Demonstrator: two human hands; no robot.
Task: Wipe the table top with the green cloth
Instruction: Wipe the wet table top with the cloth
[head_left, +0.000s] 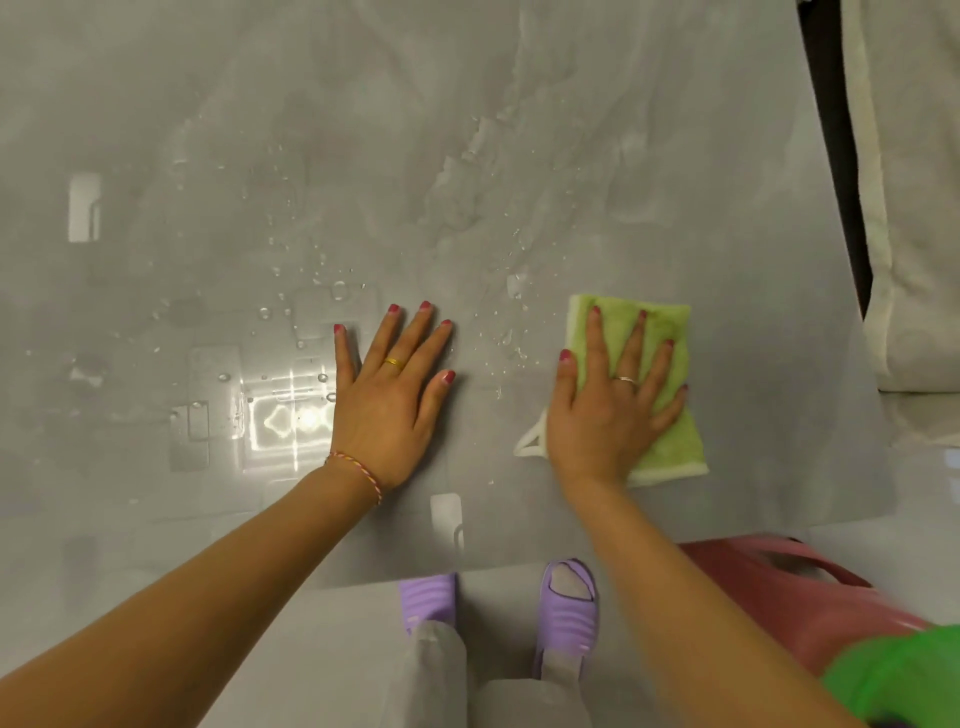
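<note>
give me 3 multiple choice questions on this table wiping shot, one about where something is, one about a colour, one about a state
1. Where do the water droplets mostly lie?
A. under the cloth
B. on the table top beyond and between the two hands
C. on the floor

2. What colour are the slippers?
A. purple
B. black
C. yellow

3. How is the right hand placed on the green cloth?
A. pinching one corner, cloth lifted
B. hovering above it
C. pressed flat on top, fingers spread

Answers:
1 B: drops glint on the grey table top past the left hand and in the gap toward the cloth.
2 A: both slippers below the table edge are purple.
3 C: the palm and spread fingers lie on the cloth, which lies flat on the table.
</note>
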